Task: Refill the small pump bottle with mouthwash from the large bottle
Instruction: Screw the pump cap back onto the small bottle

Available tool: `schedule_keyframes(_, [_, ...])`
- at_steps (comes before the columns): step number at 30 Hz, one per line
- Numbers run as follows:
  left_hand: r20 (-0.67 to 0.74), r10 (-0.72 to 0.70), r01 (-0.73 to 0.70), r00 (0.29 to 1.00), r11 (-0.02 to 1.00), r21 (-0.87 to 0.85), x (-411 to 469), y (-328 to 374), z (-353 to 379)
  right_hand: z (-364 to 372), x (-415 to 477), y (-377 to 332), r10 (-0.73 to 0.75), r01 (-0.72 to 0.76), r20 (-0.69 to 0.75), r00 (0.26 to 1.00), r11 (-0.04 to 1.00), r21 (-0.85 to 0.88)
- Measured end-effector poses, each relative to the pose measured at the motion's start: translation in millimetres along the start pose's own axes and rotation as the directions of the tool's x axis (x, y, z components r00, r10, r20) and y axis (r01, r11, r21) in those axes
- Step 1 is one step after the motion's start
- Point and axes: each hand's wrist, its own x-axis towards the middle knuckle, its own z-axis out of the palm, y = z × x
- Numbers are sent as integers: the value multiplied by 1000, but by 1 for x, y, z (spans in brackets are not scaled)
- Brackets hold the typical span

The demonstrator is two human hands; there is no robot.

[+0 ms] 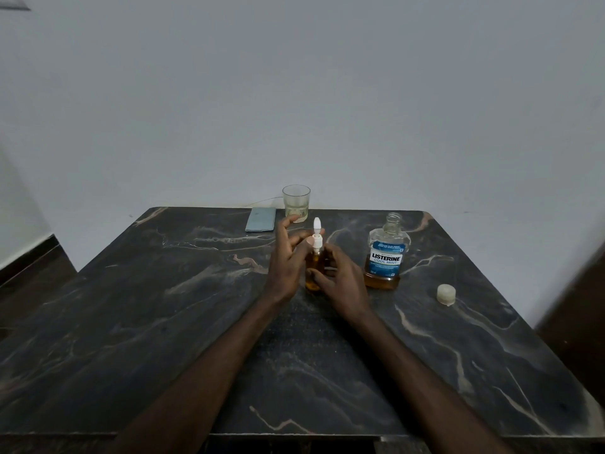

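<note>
currently the right hand (342,281) curls its fingers round the small amber-filled pump bottle (312,282). the left hand (284,265) pinches its white pump top (317,240), other fingers spread.

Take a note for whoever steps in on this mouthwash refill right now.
Left hand: pinches the pump top.
Right hand: grips the small pump bottle, upright on the table.
Listerine bottle: open, standing to its right; its cap lies further right.
Done: small bottle holds amber liquid, pump on.
To do: likely finish tightening the pump, recap the Listerine.
</note>
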Motion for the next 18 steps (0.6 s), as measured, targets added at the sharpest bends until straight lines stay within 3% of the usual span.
schedule_keyframes(4, [-69, 46, -41, 997, 997, 71, 1, 0, 2, 0, 0, 0, -2, 2, 3, 1000, 1000, -3])
schedule_keyframes(14, [-12, 16, -16, 1000, 1000, 10, -1, -5, 1, 0, 1, -2, 2, -3, -9, 1000, 1000, -11])
schedule_keyframes(18, [-70, 19, -14, 997, 997, 82, 0, -2, 2, 1, 0, -1, 10, -10, -12, 1000, 1000, -10])
